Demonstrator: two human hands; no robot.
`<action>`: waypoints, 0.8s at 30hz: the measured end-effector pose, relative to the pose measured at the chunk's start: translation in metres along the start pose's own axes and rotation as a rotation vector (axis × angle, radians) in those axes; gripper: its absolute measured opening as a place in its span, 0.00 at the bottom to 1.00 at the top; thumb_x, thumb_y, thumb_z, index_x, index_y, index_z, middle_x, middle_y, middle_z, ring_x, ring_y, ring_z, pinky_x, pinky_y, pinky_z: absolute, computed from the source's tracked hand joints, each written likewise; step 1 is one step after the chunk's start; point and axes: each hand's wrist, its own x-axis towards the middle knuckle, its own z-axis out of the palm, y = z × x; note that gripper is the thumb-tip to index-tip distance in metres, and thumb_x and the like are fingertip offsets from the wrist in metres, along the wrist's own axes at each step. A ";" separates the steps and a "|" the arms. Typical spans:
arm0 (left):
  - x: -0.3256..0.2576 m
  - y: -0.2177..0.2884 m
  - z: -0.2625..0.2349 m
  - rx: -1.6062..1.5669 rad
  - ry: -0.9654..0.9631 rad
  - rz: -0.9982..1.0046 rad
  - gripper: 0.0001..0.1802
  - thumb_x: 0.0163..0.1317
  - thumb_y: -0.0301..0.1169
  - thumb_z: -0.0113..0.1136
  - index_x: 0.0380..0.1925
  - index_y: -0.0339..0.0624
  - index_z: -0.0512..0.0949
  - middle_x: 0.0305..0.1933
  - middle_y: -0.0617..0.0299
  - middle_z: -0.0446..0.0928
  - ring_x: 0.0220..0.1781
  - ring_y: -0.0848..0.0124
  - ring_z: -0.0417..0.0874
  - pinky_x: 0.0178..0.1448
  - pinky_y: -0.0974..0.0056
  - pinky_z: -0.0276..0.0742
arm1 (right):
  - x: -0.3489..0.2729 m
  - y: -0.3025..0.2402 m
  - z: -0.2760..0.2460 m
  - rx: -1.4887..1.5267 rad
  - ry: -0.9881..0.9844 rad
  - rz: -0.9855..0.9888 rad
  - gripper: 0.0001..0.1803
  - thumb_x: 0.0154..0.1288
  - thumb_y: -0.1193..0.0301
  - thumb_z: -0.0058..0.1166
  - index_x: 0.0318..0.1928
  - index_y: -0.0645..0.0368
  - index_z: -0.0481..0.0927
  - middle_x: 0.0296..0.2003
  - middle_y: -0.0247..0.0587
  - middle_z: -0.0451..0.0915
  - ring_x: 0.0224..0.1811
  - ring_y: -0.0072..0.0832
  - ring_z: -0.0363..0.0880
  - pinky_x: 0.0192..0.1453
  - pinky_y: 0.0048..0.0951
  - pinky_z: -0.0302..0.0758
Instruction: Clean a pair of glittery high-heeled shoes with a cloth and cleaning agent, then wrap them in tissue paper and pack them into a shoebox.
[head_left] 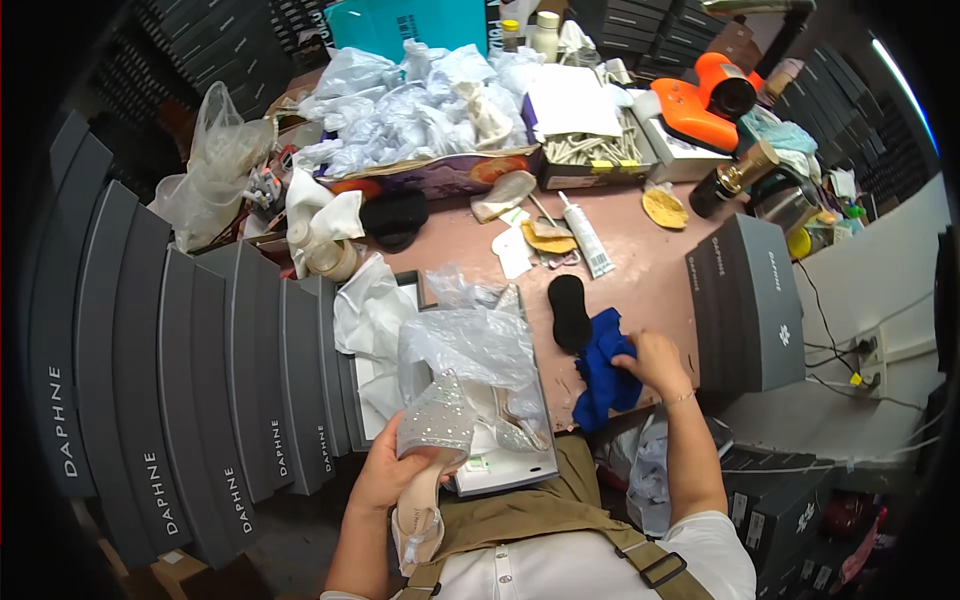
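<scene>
My left hand is closed round a pointed shoe with a glittery silver upper; its toe points up and its beige heel end hangs near my lap. Just behind it lies an open shoebox with clear plastic film, white tissue paper and another glittery shoe, partly covered. On the right, my right hand grips a crumpled blue cloth at its edge, thumb and fingers bent into it. A black oval brush or pad touches the cloth's upper left side.
Stacked grey shoeboxes wall off the left; more shoeboxes stand at the right edge. Behind are a carton of crumpled white wrapping, a box of sticks, a white tube, yellow sponges and an orange device.
</scene>
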 end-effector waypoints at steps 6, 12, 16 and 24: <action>0.024 -0.001 -0.014 -0.085 -0.070 -0.025 0.24 0.61 0.21 0.58 0.57 0.33 0.65 0.45 0.53 0.77 0.37 0.66 0.83 0.38 0.64 0.83 | -0.012 0.018 0.060 0.174 0.129 0.045 0.14 0.49 0.70 0.66 0.34 0.63 0.77 0.29 0.51 0.76 0.34 0.51 0.76 0.37 0.46 0.71; 0.042 -0.009 -0.027 0.049 -0.055 -0.005 0.22 0.62 0.23 0.59 0.56 0.34 0.66 0.44 0.55 0.78 0.35 0.69 0.82 0.38 0.66 0.81 | 0.039 -0.036 -0.019 0.384 0.144 0.063 0.11 0.53 0.72 0.64 0.37 0.64 0.80 0.28 0.49 0.77 0.32 0.45 0.77 0.36 0.39 0.73; 0.047 0.000 -0.020 -0.047 -0.081 -0.067 0.22 0.62 0.22 0.59 0.56 0.34 0.66 0.43 0.56 0.77 0.37 0.70 0.82 0.38 0.66 0.81 | 0.118 -0.085 -0.008 0.576 0.319 -0.277 0.10 0.61 0.75 0.56 0.43 0.64 0.80 0.36 0.49 0.79 0.39 0.43 0.79 0.43 0.36 0.75; 0.039 0.000 -0.023 0.038 -0.115 -0.013 0.25 0.61 0.20 0.59 0.57 0.33 0.65 0.47 0.56 0.76 0.41 0.69 0.82 0.40 0.66 0.82 | 0.242 -0.107 0.090 0.114 0.375 -0.377 0.08 0.58 0.73 0.52 0.37 0.60 0.81 0.34 0.45 0.79 0.39 0.43 0.76 0.44 0.41 0.72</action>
